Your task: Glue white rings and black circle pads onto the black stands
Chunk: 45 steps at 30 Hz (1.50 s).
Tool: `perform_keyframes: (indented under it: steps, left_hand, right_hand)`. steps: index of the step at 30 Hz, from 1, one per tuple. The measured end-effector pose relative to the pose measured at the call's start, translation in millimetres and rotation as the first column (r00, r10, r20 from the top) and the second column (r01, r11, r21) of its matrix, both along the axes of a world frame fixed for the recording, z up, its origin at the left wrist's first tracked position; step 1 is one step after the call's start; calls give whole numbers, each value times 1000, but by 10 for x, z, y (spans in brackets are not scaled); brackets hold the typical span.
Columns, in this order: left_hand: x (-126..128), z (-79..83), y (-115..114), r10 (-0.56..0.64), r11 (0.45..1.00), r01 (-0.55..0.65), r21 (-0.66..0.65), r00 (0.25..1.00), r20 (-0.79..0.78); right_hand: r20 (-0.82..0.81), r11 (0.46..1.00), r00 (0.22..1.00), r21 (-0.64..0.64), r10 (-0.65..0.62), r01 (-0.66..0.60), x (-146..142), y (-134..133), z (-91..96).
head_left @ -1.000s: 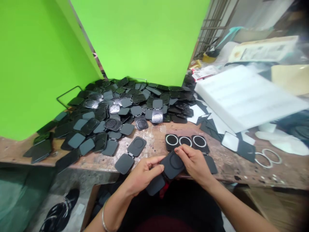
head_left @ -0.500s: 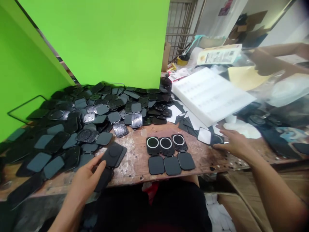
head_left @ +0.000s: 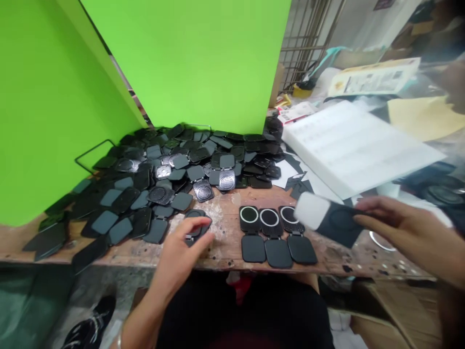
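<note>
My right hand (head_left: 395,230) pinches the right end of a flat two-part piece (head_left: 336,218), raised off the table. One part is whitish; the darker part has a faint round outline. On the left, my left hand (head_left: 189,247) reaches over dark folded charger pads (head_left: 198,215), with thumb and forefinger apart; a firm grip is not visible. Between the hands, three unfolded hinged charger pads (head_left: 269,237) lie side by side. White rings face up on their upper panels, while the lower panels are plain dark grey.
A large heap of black hinged pads (head_left: 160,194) covers the table's left and back, against a green board (head_left: 203,63). At right stands a white foam block (head_left: 359,150), near loose white and dark sheets (head_left: 285,172). The worn wooden table edge (head_left: 218,261) runs in front.
My right hand has lifted the two-part piece from among the loose sheets. My left hand has moved right, farther over the folded pads. The camera view has turned left.
</note>
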<state>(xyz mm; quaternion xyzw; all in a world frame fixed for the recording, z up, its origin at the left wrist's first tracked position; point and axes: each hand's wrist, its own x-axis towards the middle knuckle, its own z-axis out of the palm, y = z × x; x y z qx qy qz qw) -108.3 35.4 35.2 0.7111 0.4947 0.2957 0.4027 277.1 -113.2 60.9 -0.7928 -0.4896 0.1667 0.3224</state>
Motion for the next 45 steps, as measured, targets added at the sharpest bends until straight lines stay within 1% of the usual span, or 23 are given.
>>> perform_keyframes:
  steps: [2,4,6,8,10,12,17,21,27,30,32,34,36,38,40,42,43,45]
  left_hand:
    - [183,91,-128,-109,990,116,-78,990,87]
    - [332,147,-230,-206,956,233,-180,966,158]
    - [417,148,-288,-270,884,330,-331,939,215]
    - [436,103,-302,-264,808,357,-468,930,255]
    - [405,43,-291,-206,764,338,-550,935,288]
    - [352,-6,-274,-140,727,328,-603,931,338]
    - [249,-60,-250,-80,614,396,-682,892,446]
    - [232,-98,-241,-43,561,411,-718,881,470]
    - [264,-181,-260,-12,484,405,-776,890,456]
    - [281,-213,-287,-14,462,423,-780,882,471]
    - [286,-223,-302,-20,471,433,-769,876,481]
    - [286,-222,-309,-26,484,434,-760,875,483]
    - [284,-211,-304,-17,487,424,-764,879,477]
    - [283,-190,-287,10,480,414,-773,879,477]
    - [283,-160,-263,52,469,410,-782,871,488]
    - [286,-127,-244,91,458,414,-786,858,505]
    - [290,-111,-242,104,450,419,-789,852,512]
    - [305,-83,-254,118,431,427,-795,846,519]
  right_hand:
    - [-158,980,969,-36,188,-196,-416,130,85]
    - [-253,929,904,-48,344,-367,-781,276,80]
    - [-304,879,846,-54,438,-474,-1051,399,26]
    - [-333,849,812,-57,480,-525,-1222,484,-33]
    - [-357,835,790,-49,498,-548,-1317,538,-74]
    - [-387,826,772,-46,504,-562,-1370,576,-96]
    - [-462,813,731,-34,503,-581,-1457,651,-154]
    - [-483,817,722,-22,496,-576,-1513,676,-223]
    - [-483,823,722,-3,496,-567,-1578,643,-272]
    - [-526,817,704,-30,477,-576,-1625,634,-296]
    - [-564,808,682,-43,466,-587,-1654,632,-314]
    - [-579,803,664,-27,473,-596,-1672,629,-329]
    - [-527,803,676,23,516,-596,-1678,622,-338]
    - [-403,796,707,102,581,-596,-1674,614,-340]
    - [-250,753,711,207,657,-624,-1663,606,-341]
    - [-98,685,697,323,711,-653,-1648,602,-347]
    - [-34,654,695,372,718,-658,-1641,600,-354]
    - [61,625,715,437,697,-647,-1627,593,-377]
